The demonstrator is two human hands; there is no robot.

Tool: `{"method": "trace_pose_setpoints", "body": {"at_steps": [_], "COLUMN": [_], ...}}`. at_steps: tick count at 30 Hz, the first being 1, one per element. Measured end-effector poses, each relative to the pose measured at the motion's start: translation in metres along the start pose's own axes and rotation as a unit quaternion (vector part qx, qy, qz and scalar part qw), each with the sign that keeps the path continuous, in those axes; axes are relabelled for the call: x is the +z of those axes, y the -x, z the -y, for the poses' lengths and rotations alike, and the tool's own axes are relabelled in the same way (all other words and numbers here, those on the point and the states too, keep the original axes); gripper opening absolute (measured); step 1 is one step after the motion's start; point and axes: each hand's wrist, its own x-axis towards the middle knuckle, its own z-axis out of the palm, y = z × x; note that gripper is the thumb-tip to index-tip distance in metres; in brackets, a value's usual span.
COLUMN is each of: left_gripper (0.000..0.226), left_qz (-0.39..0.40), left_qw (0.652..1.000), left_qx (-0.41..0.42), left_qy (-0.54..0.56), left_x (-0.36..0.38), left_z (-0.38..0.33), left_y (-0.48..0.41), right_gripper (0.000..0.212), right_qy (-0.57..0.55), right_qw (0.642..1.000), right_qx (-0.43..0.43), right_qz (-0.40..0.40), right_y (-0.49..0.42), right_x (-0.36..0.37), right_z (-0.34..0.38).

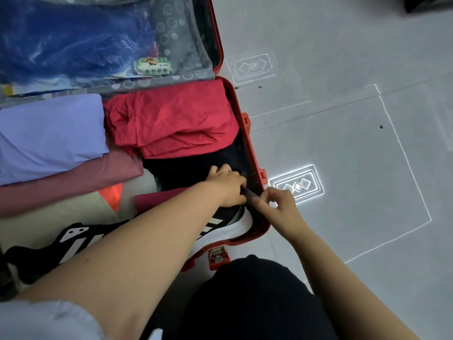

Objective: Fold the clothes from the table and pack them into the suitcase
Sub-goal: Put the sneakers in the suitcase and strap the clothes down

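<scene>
A pale grey tiled floor fills the right half of the frame. On it are 2 rectangular patterns, each holding 3 diamonds: a faint one at upper centre and one shining bright white at mid-right. Thin white lines trace a large square outline on the tile to the right. A small dark spot lies inside that outline. A dark object sits cut off in the upper right corner. At upper left lies a crumpled blue plastic bag, with a green and white packet just right of it. A black shoe with white stripes lies at lower left.
</scene>
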Motion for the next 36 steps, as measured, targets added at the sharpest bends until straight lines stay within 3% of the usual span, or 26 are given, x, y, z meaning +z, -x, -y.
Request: {"method": "trace_pose_setpoints", "body": {"at_steps": [3, 5, 7, 9, 12, 16, 19, 23, 25, 28, 30, 33, 36], "left_gripper": [0.031, 0.019, 0.013, 0.009, 0.007, 0.014, 0.010, 0.055, 0.053, 0.032, 0.028, 0.024, 0.026], "left_qz": [-0.034, -0.090, -0.149, -0.198, -0.220, -0.178, -0.179, -0.190, -0.214, -0.187, -0.163, -0.139, -0.123], "left_qw": [0.999, 0.994, 0.974, 0.944, 0.951, 0.967, 0.969, 0.971, 0.942, 0.840, 0.806, 0.784, 0.823], "left_qx": [-0.013, -0.019, -0.034, -0.033, 0.057, 0.135, 0.134, 0.029, -0.042, -0.124, -0.135, -0.100, -0.042], "left_qy": [-0.009, 0.054, 0.170, 0.261, 0.211, 0.120, 0.105, 0.141, 0.255, 0.494, 0.553, 0.596, 0.554], "left_x": [0.000, 0.002, -0.004, -0.016, -0.038, -0.044, -0.040, -0.033, -0.025, -0.016, -0.014, -0.014, -0.007], "left_z": [-0.001, 0.001, 0.003, 0.000, -0.020, -0.052, -0.047, -0.012, 0.001, 0.006, 0.003, -0.001, -0.002], "left_y": [-0.002, 0.002, 0.011, 0.019, 0.023, 0.024, 0.025, 0.029, 0.027, 0.019, 0.016, 0.015, 0.014], "right_gripper": [0.037, 0.027, 0.018, 0.008, 0.008, 0.023, 0.015, 0.008, 0.009, 0.010, 0.017, 0.020, 0.013], "right_qy": [0.246, 0.305, 0.235, 0.049, -0.149, -0.106, -0.066, -0.137, -0.159, -0.193, -0.211, -0.221, -0.278], "right_qw": [0.969, 0.952, 0.972, 0.998, 0.988, 0.994, 0.997, 0.989, 0.987, 0.981, 0.977, 0.973, 0.959], "right_qx": [0.008, -0.001, -0.009, -0.024, -0.018, -0.033, -0.006, 0.028, 0.028, 0.026, 0.008, -0.019, -0.004], "right_qz": [0.022, 0.038, 0.017, -0.031, -0.043, 0.015, -0.041, -0.047, -0.027, 0.010, 0.034, 0.061, 0.057], "right_y": [-0.019, -0.029, -0.029, -0.023, -0.002, 0.015, 0.009, 0.011, 0.014, 0.015, 0.015, 0.014, 0.012], "right_x": [-0.004, -0.005, -0.007, -0.013, -0.023, -0.035, -0.039, -0.042, -0.040, -0.036, -0.035, -0.037, -0.043], "right_z": [0.008, 0.021, 0.026, 0.031, 0.034, 0.035, 0.040, 0.043, 0.046, 0.050, 0.055, 0.062, 0.067]}}
